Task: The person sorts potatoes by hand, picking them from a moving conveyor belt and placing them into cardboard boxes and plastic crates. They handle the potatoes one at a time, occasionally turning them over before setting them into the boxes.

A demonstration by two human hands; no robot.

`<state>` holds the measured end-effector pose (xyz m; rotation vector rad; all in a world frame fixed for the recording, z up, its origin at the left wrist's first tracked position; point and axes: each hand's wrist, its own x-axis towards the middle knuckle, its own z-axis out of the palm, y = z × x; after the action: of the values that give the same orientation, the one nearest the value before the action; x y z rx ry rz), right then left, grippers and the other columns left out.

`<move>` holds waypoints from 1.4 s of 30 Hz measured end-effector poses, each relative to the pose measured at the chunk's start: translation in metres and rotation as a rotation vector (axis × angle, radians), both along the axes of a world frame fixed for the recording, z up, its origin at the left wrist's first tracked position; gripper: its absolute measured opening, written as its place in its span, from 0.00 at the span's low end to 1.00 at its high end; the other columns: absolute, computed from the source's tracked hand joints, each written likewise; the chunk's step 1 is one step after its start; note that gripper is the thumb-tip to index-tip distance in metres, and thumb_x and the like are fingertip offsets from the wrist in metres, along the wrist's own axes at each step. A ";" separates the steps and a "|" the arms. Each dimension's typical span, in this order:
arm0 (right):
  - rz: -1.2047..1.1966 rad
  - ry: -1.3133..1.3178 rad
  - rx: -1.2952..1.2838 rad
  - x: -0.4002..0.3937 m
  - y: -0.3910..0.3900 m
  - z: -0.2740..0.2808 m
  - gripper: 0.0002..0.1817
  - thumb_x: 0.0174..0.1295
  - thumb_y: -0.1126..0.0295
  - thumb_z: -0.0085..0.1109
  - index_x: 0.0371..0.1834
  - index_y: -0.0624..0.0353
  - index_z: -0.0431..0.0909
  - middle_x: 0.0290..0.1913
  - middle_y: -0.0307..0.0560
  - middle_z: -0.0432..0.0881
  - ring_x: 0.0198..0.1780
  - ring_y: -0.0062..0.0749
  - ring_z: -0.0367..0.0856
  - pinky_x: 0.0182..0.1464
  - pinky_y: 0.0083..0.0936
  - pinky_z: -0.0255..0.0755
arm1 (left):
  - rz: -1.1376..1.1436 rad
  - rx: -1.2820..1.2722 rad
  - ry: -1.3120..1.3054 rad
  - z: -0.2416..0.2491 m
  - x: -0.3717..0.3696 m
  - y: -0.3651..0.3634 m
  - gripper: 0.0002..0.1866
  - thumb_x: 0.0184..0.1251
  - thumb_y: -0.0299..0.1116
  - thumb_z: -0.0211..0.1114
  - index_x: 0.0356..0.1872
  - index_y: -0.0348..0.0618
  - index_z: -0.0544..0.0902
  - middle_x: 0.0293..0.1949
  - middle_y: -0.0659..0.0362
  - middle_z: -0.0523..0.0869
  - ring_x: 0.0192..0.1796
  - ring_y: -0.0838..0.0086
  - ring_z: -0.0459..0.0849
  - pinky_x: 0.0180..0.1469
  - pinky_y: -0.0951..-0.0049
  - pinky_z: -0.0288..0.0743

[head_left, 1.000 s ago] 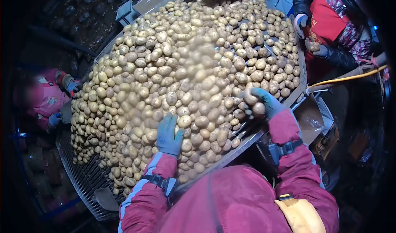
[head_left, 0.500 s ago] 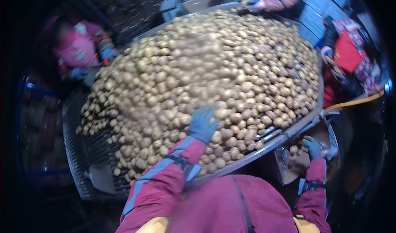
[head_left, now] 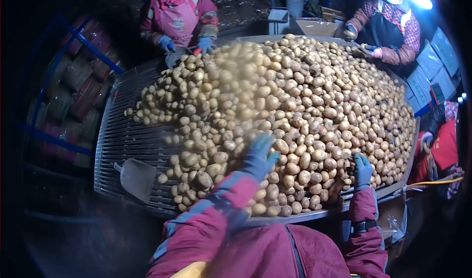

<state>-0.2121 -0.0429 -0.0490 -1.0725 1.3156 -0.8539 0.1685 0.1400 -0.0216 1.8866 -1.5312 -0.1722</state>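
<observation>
A large heap of potatoes covers most of a slatted metal sorting table. My left hand, in a blue glove, lies on the near part of the heap with its fingers stretched out. To its right, my right hand, also gloved, reaches over the potatoes close to the table's near rim. Its fingers point away from me and stand apart from the thumb. A dark, elongated potato lies just left of this hand.
A scoop rests on the slats at left. Below the right rim stands a cardboard box. Across the table are a person in a pink apron holding a scoop and another in checked sleeves; a person in red is at far right.
My right hand has moved from the box beside the table up onto the potatoes. My left hand stays on the heap, fingers spread. The head view has shifted.
</observation>
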 end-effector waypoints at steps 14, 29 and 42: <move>0.304 0.869 -0.788 0.120 -0.014 -0.033 0.36 0.66 0.64 0.67 0.78 0.51 0.68 0.70 0.58 0.76 0.69 0.53 0.75 0.71 0.45 0.68 | 0.279 0.029 0.213 0.001 0.150 -0.020 0.18 0.72 0.38 0.66 0.59 0.44 0.84 0.56 0.46 0.86 0.57 0.51 0.85 0.60 0.59 0.78; 0.293 0.880 -0.790 0.127 -0.012 -0.015 0.34 0.68 0.63 0.64 0.78 0.49 0.68 0.70 0.51 0.78 0.68 0.50 0.76 0.70 0.43 0.69 | -0.040 0.346 0.185 0.006 0.058 -0.081 0.27 0.75 0.49 0.62 0.71 0.54 0.77 0.77 0.59 0.72 0.72 0.60 0.77 0.73 0.63 0.71; 0.260 0.868 -0.827 0.129 -0.009 -0.016 0.34 0.67 0.66 0.66 0.77 0.49 0.69 0.64 0.57 0.81 0.65 0.53 0.78 0.68 0.44 0.70 | 0.507 -0.199 -0.115 0.034 0.184 0.033 0.26 0.70 0.37 0.70 0.66 0.37 0.79 0.70 0.43 0.75 0.72 0.49 0.73 0.73 0.55 0.69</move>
<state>-0.0835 -0.0520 -0.0655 -2.4024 1.4658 -0.7611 0.3520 0.1727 0.0123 2.0777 -1.0474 0.3106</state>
